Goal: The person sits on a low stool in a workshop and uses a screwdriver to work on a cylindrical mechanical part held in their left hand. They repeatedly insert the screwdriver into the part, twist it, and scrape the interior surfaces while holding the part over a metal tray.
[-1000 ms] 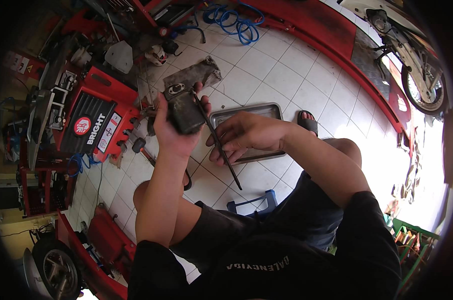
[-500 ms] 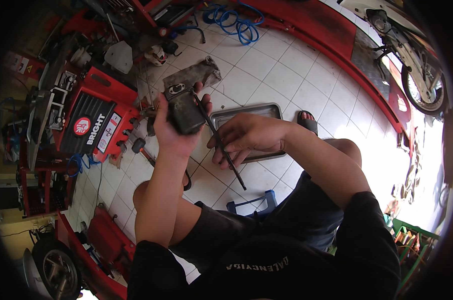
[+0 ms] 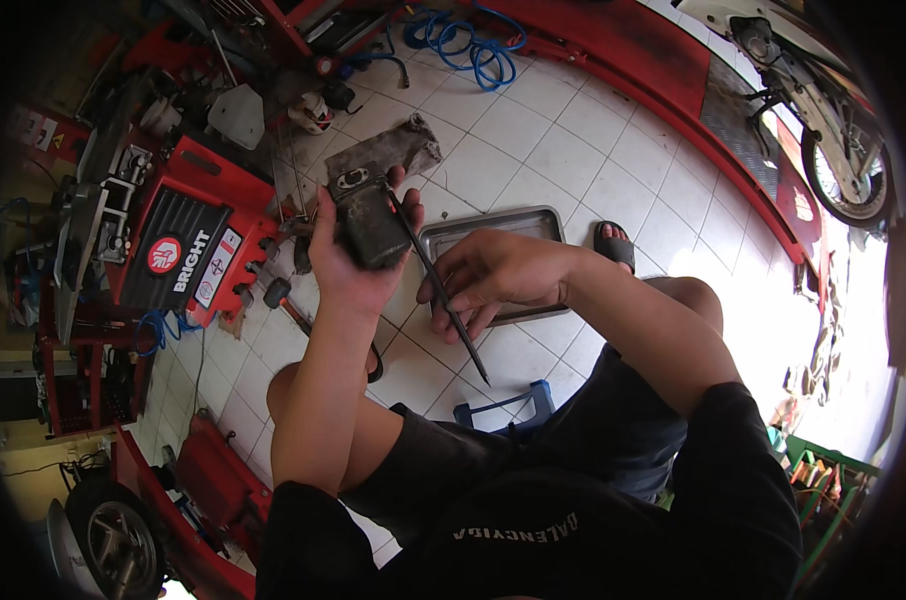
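Note:
My left hand (image 3: 358, 285), palm up, is closed around a dark, grimy block-shaped part (image 3: 373, 225) with an oval opening near its far end. Beyond it is a greyish, dirty elongated piece (image 3: 388, 148); whether the two are joined I cannot tell. A long thin dark rod (image 3: 435, 282) slants from the block's right edge down toward my knees, its near end narrowing to a point. The fingers of my right hand (image 3: 498, 275) pinch the rod around its middle. Where the rod's far end meets the block is partly hidden by my left fingers.
Under my right hand a shallow metal tray (image 3: 548, 215) lies on the white tiles. A blue plastic frame (image 3: 543, 400) stands between my legs, and a hammer (image 3: 281, 295) lies left. Red machine (image 3: 188, 225) at left; coiled blue hose (image 3: 463, 45) and red lift (image 3: 663, 95) beyond.
The rod's near end has shifted slightly, with its tip showing more pointed now. My right fingers have moved a little along with it; my left hand and the block stay nearly still.

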Motion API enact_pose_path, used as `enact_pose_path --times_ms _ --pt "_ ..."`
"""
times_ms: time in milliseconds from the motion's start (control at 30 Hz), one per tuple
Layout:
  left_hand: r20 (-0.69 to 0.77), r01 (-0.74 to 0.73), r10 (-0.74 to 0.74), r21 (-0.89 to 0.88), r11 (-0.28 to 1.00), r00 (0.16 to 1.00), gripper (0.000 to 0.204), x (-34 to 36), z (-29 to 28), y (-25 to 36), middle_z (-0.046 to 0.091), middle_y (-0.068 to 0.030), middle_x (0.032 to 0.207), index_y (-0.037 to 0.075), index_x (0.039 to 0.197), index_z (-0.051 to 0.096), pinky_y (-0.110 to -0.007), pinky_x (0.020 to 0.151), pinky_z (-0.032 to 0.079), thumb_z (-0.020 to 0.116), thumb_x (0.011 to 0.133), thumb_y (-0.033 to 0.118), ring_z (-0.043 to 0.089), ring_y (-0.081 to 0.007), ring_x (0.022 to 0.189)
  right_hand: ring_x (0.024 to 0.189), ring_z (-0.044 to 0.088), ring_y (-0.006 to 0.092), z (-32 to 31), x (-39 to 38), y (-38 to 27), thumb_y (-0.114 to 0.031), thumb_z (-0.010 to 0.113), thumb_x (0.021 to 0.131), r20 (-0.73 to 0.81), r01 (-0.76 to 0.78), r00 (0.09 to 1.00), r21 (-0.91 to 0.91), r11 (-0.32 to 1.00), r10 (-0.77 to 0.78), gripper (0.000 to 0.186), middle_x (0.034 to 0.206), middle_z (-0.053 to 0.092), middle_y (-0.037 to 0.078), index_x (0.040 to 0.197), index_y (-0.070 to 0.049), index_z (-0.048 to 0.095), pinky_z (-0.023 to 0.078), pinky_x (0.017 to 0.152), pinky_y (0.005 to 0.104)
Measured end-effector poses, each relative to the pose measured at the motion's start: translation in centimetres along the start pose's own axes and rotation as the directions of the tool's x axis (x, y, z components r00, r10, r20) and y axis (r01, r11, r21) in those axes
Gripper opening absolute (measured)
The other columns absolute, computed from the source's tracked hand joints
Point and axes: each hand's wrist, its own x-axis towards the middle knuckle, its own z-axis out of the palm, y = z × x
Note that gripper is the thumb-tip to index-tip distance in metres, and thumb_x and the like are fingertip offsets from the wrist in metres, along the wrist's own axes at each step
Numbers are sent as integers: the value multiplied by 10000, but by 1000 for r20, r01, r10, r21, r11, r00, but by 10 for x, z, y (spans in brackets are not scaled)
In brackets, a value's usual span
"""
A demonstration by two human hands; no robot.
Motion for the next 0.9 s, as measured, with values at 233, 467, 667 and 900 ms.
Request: enact_pose_path --times_ms 233,467,667,900 --pt "-49 -28 29 17 999 998 658 2 5 0 550 -203 1376 19 1368 510 -470 1046 472 505 1007 569 567 -384 1191 944 731 238 -7 5 1 -138 772 902 -84 -24 996 -257 966 3 419 1034 715 187 1233 59 607 605 808 324" --pt "-23 -29 29 15 999 999 646 0 3 1 561 -203 1363 25 1343 538 -470 1040 475 495 1009 576 563 -376 1201 951 722 220 2 -1 -1 -141 817 863 -56 -18 998 15 1000 19 432 972 723 153 1189 69 628 591 777 276" --pt "-30 -15 15 9 1000 999 639 0 2 3 564 -202 1357 36 1351 530 -476 1046 470 500 1008 574 559 -370 1206 944 721 228 -5 4 -4 -122 791 880 -103 -52 994 -271 961 25 510 1001 726 171 1281 96 562 593 767 285" --pt "-13 4 -4 -30 1000 1000 614 0 3 2 571 -203 1335 41 1338 542 -477 1050 471 511 1009 558 565 -377 1187 849 719 198 4 -1 -1 -134 815 858 14 21 1000 67 998 -22 477 976 724 151 1231 79 608 594 740 292"
